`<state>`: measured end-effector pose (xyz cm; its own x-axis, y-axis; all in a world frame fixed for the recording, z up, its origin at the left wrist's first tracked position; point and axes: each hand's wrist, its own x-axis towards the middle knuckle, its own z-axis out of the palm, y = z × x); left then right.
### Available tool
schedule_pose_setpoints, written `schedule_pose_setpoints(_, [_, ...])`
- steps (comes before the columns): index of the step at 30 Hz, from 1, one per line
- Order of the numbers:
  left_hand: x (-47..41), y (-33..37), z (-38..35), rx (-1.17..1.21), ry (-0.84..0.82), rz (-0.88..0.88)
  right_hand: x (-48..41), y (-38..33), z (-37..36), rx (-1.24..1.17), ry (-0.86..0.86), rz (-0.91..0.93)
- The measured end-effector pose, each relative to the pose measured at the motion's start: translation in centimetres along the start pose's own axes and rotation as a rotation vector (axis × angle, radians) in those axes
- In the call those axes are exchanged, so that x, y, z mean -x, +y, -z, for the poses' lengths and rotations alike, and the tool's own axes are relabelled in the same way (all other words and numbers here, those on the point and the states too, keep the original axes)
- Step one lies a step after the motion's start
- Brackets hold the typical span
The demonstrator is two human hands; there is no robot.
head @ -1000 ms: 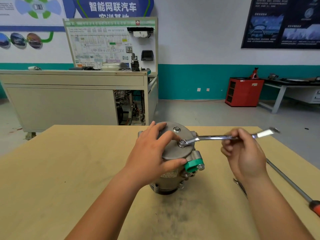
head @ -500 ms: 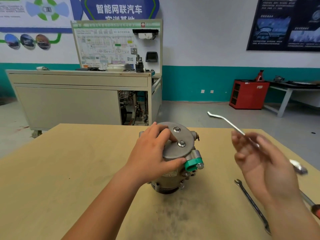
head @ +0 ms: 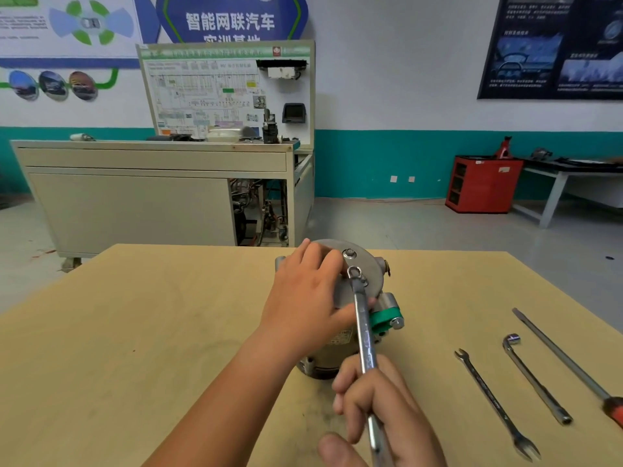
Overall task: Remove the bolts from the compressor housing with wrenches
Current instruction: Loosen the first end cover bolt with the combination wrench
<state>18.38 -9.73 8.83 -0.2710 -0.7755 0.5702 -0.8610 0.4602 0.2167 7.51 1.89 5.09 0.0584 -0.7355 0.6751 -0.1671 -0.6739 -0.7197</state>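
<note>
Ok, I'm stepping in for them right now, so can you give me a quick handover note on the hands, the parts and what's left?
Left hand grips the compressor housing from above, steadying it on the table.
Right hand grips the ring wrench, ring end at the lower bolt; whether it is seated is unclear.
Done: no bolt is visibly out; the upper bolt sits in the cover too.
Left: remove both.
A spare wrench, socket wrench and screwdriver lie to the right.
</note>
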Motion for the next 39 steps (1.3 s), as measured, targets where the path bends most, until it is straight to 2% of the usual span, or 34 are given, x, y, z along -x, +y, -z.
schedule_pose_setpoints(8, [0.1, -0.1, -0.1, 0.005, 0.017, 0.003, -0.4, 0.8, -0.3, 0.014, -0.013, -0.124])
schedule_pose_setpoints(15, [0.2, -0.5, 0.3, 0.041, -0.048, -0.001, -1.1, 0.5, -0.7, -0.135, -0.047, -0.208])
schedule_pose_setpoints(19, [0.3, -0.8, 0.4, 0.0, -0.124, -0.02, -1.6, -0.3, 0.2, -0.091, -0.083, -0.237])
schedule_pose_setpoints(25, [0.2, -0.9, 0.3, 0.04, -0.098, -0.032, -2.4, -1.1, 1.2, -0.038, -0.147, -0.214])
schedule_pose_setpoints(27, [0.1, -0.9, 0.2, 0.033, -0.097, -0.028, -2.2, -1.0, 1.2, -0.048, -0.102, -0.217])
schedule_pose_setpoints(30, [0.0, -0.9, 0.0, 0.032, -0.099, -0.028, -1.7, 0.3, 1.3, -0.128, 0.122, -0.236])
schedule_pose_setpoints(33, [0.2, -1.2, 0.0, 0.048, -0.087, -0.027, -2.5, 2.7, 2.6, -0.385, 0.358, -0.276])
schedule_pose_setpoints(36, [0.3, -1.6, 0.1, 0.054, -0.08, -0.029, -5.5, 5.6, 5.1, -0.591, 0.431, -0.301])
schedule_pose_setpoints(39, [0.4, -1.8, 0.2, 0.082, -0.089, -0.025, -10.7, 7.8, 7.1, -0.617, 0.423, -0.419])
